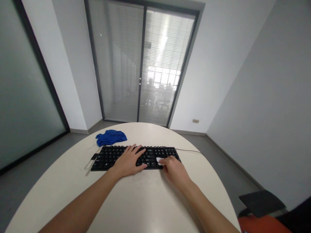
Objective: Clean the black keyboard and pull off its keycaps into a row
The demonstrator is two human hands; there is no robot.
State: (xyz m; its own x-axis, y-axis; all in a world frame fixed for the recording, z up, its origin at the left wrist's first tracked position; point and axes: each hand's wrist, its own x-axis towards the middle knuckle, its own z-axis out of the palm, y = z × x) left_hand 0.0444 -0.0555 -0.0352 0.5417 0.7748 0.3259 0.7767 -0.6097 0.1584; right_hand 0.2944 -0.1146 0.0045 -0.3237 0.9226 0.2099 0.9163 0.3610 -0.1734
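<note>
A black keyboard (108, 158) lies across the table in front of me. My left hand (130, 160) rests on its middle, palm down, with the fingers spread over the keys. Near the keyboard's right end, my right hand (173, 166) pinches a small white piece (159, 160), perhaps a wipe or pad, against the keys. The fingers partly cover this piece, so its exact kind is unclear. Beyond the keyboard's left end sits a crumpled blue cloth (111, 137).
The round cream table (145, 207) carries thin light sticks (88, 166) and a small black item (94, 156) by the keyboard's left edge. A cable (189, 150) runs off to the right. A chair with a red seat (263, 224) stands at the lower right.
</note>
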